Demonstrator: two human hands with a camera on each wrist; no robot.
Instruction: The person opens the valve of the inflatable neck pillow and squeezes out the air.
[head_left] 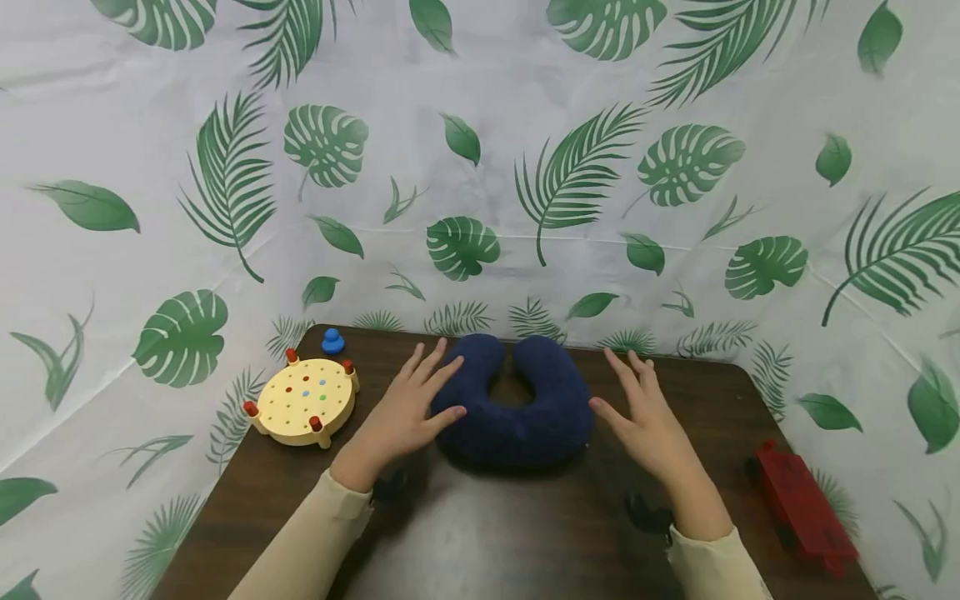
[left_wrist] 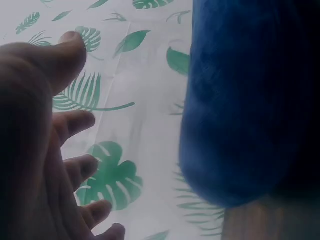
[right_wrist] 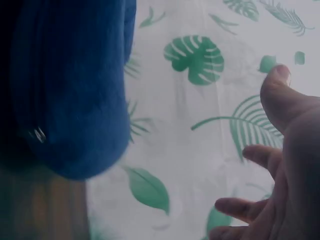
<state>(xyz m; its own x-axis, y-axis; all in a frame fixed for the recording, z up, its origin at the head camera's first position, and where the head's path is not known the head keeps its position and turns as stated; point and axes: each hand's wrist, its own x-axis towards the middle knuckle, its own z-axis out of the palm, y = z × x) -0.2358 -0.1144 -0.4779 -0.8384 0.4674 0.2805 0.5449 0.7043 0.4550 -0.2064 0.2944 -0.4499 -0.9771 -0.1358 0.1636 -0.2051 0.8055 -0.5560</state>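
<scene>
A dark blue U-shaped neck pillow (head_left: 517, 429) lies on the brown table, its opening toward the back wall. My left hand (head_left: 408, 404) hovers at its left side with fingers spread, overlapping its edge in the head view. On the other side, my right hand (head_left: 641, 408) is held with fingers spread, a small gap from the pillow. The left wrist view shows the pillow (left_wrist: 240, 110) apart from the fingers. In the right wrist view a zipper pull shows low on the pillow (right_wrist: 85, 100), and the hand (right_wrist: 280, 175) stands away from it.
A round yellow pegboard (head_left: 306, 400) with red corner pegs stands at the table's left. Behind it sits a small blue toy (head_left: 332, 340). A red toy vehicle (head_left: 806, 504) lies by the right edge. A leaf-print sheet (head_left: 480, 192) hangs close behind the dark wooden table (head_left: 480, 533).
</scene>
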